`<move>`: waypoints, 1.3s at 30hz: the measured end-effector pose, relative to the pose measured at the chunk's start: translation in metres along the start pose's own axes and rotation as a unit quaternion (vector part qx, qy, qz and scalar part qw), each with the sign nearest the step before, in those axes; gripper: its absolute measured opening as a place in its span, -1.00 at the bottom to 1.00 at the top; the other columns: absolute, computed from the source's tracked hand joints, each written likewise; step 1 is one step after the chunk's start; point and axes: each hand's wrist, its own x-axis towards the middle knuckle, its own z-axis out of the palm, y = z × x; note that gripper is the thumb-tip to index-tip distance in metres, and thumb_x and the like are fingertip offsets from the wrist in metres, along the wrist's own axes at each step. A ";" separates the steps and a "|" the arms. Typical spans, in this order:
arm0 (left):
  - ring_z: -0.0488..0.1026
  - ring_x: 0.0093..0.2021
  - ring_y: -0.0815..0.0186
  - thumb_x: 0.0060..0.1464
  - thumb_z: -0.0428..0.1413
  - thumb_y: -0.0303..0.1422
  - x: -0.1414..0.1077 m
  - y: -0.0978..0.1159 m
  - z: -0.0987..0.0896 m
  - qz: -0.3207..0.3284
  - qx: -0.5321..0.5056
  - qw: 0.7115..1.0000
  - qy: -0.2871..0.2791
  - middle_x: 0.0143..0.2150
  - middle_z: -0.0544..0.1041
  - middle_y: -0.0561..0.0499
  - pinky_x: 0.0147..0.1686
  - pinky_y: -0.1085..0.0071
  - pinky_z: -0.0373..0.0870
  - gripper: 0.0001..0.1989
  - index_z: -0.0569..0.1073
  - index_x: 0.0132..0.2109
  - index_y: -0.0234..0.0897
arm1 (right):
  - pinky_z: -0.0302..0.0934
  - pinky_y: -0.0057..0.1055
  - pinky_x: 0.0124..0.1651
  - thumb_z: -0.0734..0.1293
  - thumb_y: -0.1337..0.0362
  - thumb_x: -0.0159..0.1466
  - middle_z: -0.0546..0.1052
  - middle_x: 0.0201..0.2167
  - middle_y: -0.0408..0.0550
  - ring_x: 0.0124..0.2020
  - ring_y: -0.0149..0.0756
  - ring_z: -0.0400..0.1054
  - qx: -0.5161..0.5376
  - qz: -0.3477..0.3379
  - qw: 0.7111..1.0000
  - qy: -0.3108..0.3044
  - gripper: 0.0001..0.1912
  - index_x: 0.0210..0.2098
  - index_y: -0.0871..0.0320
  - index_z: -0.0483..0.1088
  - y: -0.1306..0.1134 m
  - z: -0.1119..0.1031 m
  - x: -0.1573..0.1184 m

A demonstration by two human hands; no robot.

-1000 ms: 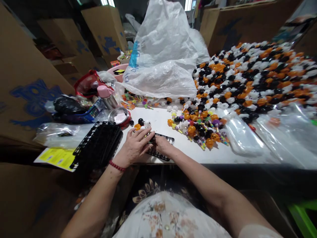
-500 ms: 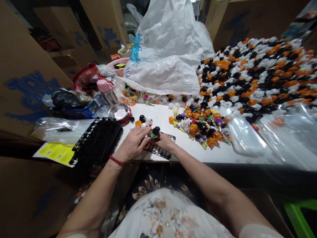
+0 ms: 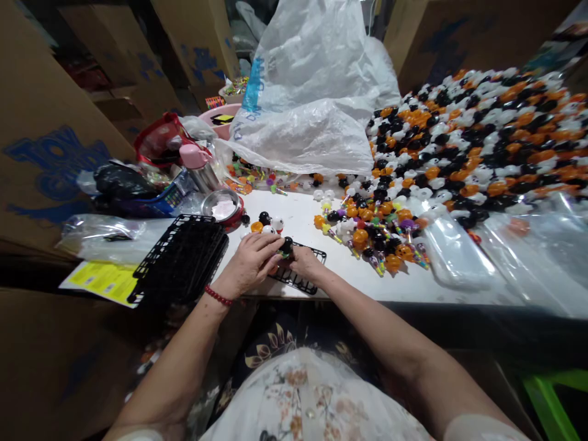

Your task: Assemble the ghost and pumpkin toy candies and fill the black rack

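Near the centre of the frame we see a small black-headed toy [image 3: 287,246] between our left hand [image 3: 247,264] and our right hand [image 3: 307,265], at a black grid frame [image 3: 301,283] on the white desk [image 3: 298,211]; our left fingers bend toward the toy and our right fingers curl beside it, yet we cannot tell whether either set is clamped on it; small round heads [image 3: 277,224] sit just beyond the left hand; stacked black grids [image 3: 181,263] lie left of centre; a heap of orange, black and white pieces [image 3: 478,147] fills the upper right.

Tray [image 3: 299,282] left of toy pile [image 3: 361,237]
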 end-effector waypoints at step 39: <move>0.44 0.10 0.20 0.17 0.02 -0.48 -0.003 0.006 -0.004 0.030 0.025 0.999 0.009 0.06 0.53 -0.09 0.18 0.08 0.30 -0.67 0.41 0.07 -0.20 | 0.27 -0.39 -0.05 0.32 0.39 0.23 0.52 -0.15 0.03 -0.15 -0.25 0.40 -0.148 0.031 0.980 0.126 -0.72 -0.06 0.17 0.45 0.018 -0.021 -0.007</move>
